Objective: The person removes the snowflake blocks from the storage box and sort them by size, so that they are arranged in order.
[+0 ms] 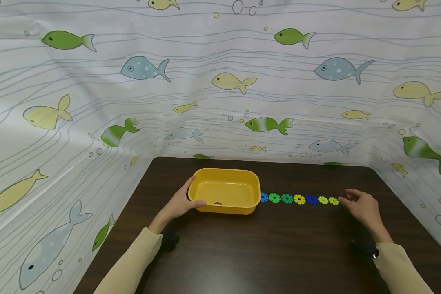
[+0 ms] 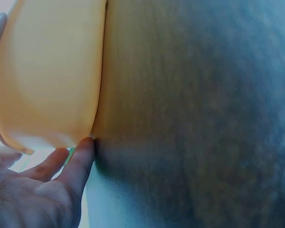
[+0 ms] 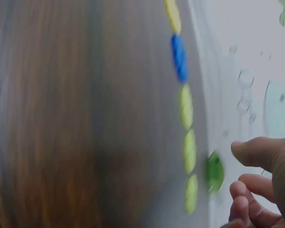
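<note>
A yellow plastic basin (image 1: 224,190) stands on the dark table, and my left hand (image 1: 179,203) grips its left end, the thumb over the near rim. In the left wrist view, fingertips touch the basin's wall (image 2: 47,85). A small purple piece (image 1: 217,203) shows inside by the near wall. Flower-shaped plastic discs run in a straight row to the right of the basin: blue (image 1: 264,197), green, teal, yellow (image 1: 299,199), dark blue (image 1: 312,200) and yellow-green (image 1: 323,200). At the row's right end hovers my right hand (image 1: 361,207), thumb and fingers apart, holding nothing visible.
Fish-printed white sheeting (image 1: 235,102) rises behind the table and along both sides. The dark wooden table (image 1: 264,253) stretches toward me, with a black wrist device (image 1: 364,247) under the right wrist and another (image 1: 170,241) under the left.
</note>
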`<state>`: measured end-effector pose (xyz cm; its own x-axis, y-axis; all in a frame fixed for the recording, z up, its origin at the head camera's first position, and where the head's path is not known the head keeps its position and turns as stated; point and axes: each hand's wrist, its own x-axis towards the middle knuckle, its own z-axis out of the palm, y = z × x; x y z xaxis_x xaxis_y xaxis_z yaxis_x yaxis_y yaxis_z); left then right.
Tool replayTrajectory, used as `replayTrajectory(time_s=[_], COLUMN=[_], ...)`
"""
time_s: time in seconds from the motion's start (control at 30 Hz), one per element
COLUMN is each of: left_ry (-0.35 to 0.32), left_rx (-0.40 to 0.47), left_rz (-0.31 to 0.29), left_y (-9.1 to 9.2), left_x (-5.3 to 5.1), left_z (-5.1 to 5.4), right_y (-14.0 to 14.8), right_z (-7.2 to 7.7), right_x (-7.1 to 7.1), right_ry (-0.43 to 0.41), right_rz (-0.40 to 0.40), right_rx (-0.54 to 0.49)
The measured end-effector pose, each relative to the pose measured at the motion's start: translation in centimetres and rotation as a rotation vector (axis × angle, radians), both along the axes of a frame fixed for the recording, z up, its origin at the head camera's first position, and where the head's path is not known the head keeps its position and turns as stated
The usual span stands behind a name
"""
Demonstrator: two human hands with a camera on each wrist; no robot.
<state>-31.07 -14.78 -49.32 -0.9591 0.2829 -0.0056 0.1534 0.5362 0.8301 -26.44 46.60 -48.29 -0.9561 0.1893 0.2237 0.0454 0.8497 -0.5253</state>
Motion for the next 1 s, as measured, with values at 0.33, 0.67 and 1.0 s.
replayTrajectory(time_s=[0.33, 0.67, 1.0], left_ry=[-0.001, -0.007, -0.008], left_rx=[0.003, 0.010, 0.019], left_rz=[0.008, 0.011, 0.013], left_y=[-0.3, -0.1, 0.2], left_x=[0.2, 0.3, 0.0], left_z=[-0.1, -0.1, -0.1], right_y=[-8.0, -17.1, -24.6], right_z=[3.1, 4.3, 4.1], right_x=[-0.3, -1.1, -3.8], right_ry=[0.144, 0.105, 0.055], right_rz=[0.169, 0.427, 0.708], right_rx=[-0.012, -0.060, 0.005])
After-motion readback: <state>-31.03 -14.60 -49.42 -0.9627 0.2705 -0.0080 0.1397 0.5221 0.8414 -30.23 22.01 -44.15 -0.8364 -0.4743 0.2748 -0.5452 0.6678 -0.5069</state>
